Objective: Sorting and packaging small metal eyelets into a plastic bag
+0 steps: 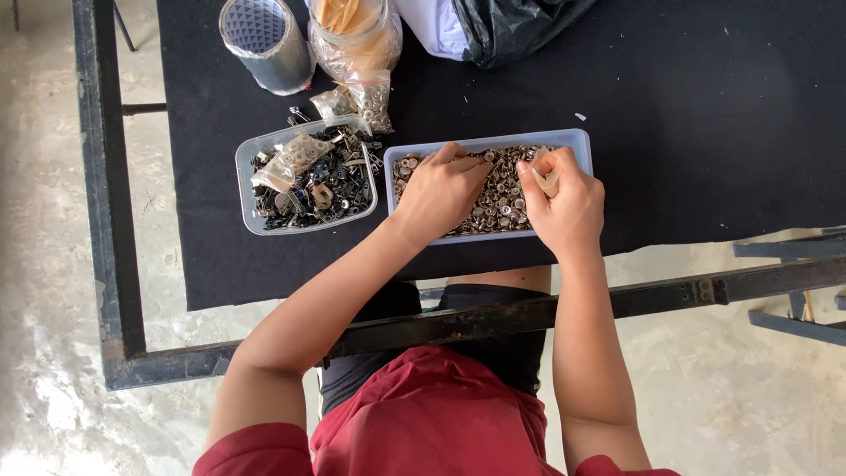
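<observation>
We take the pale blue rectangular tray (577, 141) of small metal pieces as our landmark. Just left of it we see a clear plastic tub (248, 159) of dark hardware, a small clear bag (295, 157) lying on its contents. Another small clear bag (359, 99) of metal bits lies just beyond that tub, against a clear jar (354, 40). Beyond the tray's far edge sits a crumpled black plastic bag (511, 26).

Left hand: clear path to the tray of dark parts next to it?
Probably yes. The left hand rests in the tray of brass bits, and the tray of dark parts sits open right beside it, nothing between.
</observation>
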